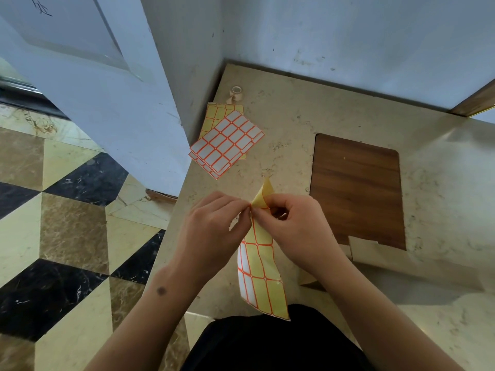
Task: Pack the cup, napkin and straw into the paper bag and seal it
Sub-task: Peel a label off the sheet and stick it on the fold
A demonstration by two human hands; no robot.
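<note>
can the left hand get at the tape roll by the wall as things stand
Probably not right away: the left hand is pinching the label sheet together with the right hand. The path to the tape roll looks open, past the sheet stack.

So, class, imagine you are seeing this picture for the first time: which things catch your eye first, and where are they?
First, the two hands, left hand and right hand, pinching the curled top of a yellow sticker sheet at the centre, over the table's near edge. Next, the stack of sticker sheets further back by the wall corner, with a small tape roll behind it. A dark wooden board lies to the right.
</note>
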